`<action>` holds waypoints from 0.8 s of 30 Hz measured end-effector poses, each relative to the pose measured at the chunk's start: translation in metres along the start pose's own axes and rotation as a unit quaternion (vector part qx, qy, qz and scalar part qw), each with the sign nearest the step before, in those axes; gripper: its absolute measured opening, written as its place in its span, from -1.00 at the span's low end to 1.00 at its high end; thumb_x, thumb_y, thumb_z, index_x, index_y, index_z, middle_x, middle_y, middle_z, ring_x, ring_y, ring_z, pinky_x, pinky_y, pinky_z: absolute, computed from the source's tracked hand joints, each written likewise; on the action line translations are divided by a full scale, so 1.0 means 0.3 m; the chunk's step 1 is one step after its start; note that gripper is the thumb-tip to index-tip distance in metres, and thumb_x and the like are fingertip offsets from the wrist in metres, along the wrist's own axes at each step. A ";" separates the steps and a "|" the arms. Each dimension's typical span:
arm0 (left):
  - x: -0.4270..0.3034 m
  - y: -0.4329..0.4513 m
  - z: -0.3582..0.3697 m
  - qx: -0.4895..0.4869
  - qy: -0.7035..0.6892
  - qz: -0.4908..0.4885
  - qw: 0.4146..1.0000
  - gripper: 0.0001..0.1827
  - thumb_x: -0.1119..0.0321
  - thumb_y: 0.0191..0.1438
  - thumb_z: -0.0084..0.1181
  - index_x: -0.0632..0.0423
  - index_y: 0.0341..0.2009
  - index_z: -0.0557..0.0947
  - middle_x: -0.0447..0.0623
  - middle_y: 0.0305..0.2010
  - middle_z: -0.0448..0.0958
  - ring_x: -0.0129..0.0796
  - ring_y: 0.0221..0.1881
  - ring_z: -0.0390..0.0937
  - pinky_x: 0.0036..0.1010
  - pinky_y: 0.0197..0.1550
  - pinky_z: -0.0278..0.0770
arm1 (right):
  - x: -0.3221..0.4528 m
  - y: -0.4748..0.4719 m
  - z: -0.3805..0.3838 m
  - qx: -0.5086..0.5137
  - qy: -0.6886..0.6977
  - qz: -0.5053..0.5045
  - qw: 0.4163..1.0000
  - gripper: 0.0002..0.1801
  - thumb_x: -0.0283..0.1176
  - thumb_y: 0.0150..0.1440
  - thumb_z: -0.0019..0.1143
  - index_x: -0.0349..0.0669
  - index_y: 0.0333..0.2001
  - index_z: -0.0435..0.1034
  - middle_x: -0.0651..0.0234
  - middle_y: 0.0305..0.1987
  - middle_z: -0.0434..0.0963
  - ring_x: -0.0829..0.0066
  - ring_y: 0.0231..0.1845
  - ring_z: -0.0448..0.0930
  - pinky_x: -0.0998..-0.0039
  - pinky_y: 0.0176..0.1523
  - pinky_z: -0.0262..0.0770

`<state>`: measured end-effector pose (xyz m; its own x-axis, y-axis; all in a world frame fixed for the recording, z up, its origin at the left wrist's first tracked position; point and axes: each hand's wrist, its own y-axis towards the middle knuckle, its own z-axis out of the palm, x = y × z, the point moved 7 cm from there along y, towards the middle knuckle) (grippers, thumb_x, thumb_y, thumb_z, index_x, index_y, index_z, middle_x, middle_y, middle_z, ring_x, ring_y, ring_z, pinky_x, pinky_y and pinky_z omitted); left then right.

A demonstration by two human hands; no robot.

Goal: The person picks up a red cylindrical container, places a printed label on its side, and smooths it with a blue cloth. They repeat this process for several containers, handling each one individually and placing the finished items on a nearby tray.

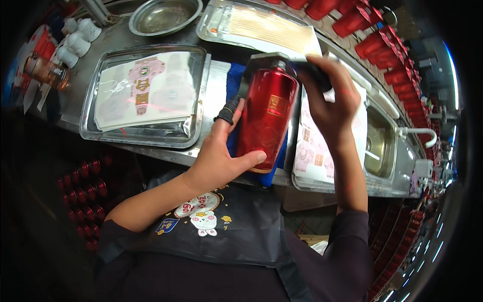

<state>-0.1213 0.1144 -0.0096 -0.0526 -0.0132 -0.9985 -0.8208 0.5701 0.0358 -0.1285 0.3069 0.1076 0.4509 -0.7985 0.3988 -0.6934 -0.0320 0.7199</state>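
My left hand (222,151) is wrapped around the lower part of a glossy red bottle (266,113), its thumb across the front; one finger wears a black wrap. The bottle has a gold emblem and a threaded neck, and lies slanted over a blue cloth (236,79). To the right of the neck is my right hand (334,90), blurred, with its fingers around something dark that I cannot make out. A metal tray (85,124) at the left holds printed decal sheets (173,83). More printed sheets (317,151) lie in a tray partly under my right forearm.
A metal bowl (166,17) and a tray with gold-striped sheets (271,30) stand at the back. A sink (379,143) with a white faucet (419,131) is at the right. Red bottles (396,75) line the far right; a drink bottle (45,71) and white containers (77,43) are left.
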 end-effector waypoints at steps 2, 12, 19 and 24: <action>0.012 -0.002 -0.001 -0.006 0.008 -0.019 1.000 0.10 0.31 -0.05 0.48 0.28 0.45 0.06 0.30 0.47 0.14 -0.02 0.47 0.19 -0.27 0.40 0.25 | 0.079 -0.095 0.001 0.042 0.050 0.005 0.998 -0.72 -0.63 0.00 0.36 -0.28 -0.15 0.54 0.19 -0.39 0.56 0.34 -0.50 0.54 0.41 -0.41 0.46; -0.003 0.000 -0.003 -0.005 0.031 -0.013 0.999 0.09 0.27 -0.04 0.47 0.29 0.45 0.07 0.31 0.40 0.20 -0.01 0.43 0.23 -0.25 0.41 0.25 | 0.011 -0.071 -0.011 -0.019 0.052 0.041 0.998 -0.69 -0.69 -0.01 0.38 -0.28 -0.16 0.53 0.22 -0.31 0.62 0.44 -0.38 0.63 0.47 -0.31 0.55; 0.005 0.003 -0.007 0.000 0.038 0.006 0.999 0.09 0.26 -0.06 0.49 0.31 0.42 0.10 0.30 0.39 0.22 0.04 0.43 0.24 -0.23 0.41 0.25 | -0.042 -0.134 0.003 -0.056 0.051 0.113 0.991 -0.71 -0.68 0.07 0.32 -0.26 -0.11 0.50 0.28 -0.30 0.63 0.58 -0.37 0.62 0.57 -0.29 0.54; 0.003 0.007 -0.005 -0.002 0.010 -0.015 1.000 0.11 0.24 -0.04 0.49 0.31 0.44 0.06 0.30 0.46 0.16 -0.02 0.48 0.15 -0.25 0.44 0.19 | 0.047 -0.099 0.042 0.064 0.087 0.009 0.994 -0.68 -0.69 0.00 0.36 -0.27 -0.13 0.50 0.23 -0.30 0.62 0.39 -0.36 0.65 0.51 -0.27 0.57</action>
<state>-0.1240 0.1142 -0.0103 -0.0397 -0.0466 -0.9981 -0.8249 0.5653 0.0064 -0.1085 0.2890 0.0847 0.5209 -0.6833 0.5117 -0.7630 -0.1039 0.6380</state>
